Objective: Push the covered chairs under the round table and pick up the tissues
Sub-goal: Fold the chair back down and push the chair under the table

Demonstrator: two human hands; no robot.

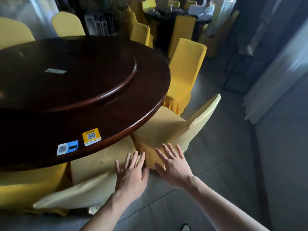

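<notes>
Both hands are being held wide with fingers spread: the left hand [130,175] over the back of a pale chair [93,165], the right hand [173,165] at the seat corner of a second pale chair [168,129]; real contact cannot be told. Two seats are partly hidden under the round table [83,90], which is cut off at the left. Two stickers with codes [91,136] are lying near its edge; their writing is too small to read. A pale flat item [55,71], maybe tissues, is lying on the turntable.
</notes>
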